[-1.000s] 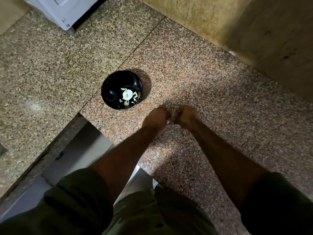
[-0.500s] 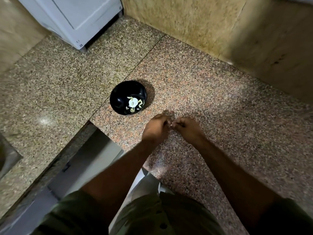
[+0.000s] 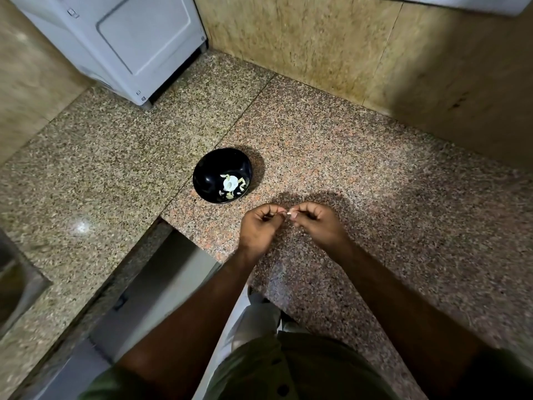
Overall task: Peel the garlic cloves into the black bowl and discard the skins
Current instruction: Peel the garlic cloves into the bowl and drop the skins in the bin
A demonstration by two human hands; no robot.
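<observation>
A: Pinching one small garlic clove [image 3: 289, 212] between them, the fingers [image 3: 298, 209] of the left hand [image 3: 261, 226] and right hand [image 3: 315, 225] are curled at frame centre.

B: And the black bowl [image 3: 222, 175]?

A: On the counter [image 3: 360, 174], just upper left of the hands, holding pale garlic pieces [image 3: 232, 186].

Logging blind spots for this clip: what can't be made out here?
All head view:
- Garlic clove: pinched between left hand and right hand; fingertips cover most of it, so how far it is peeled is unclear.
- Black bowl: the pale bits inside are too small to sort into cloves or skins.
- Grey appliance: cut off by the top edge.
</observation>
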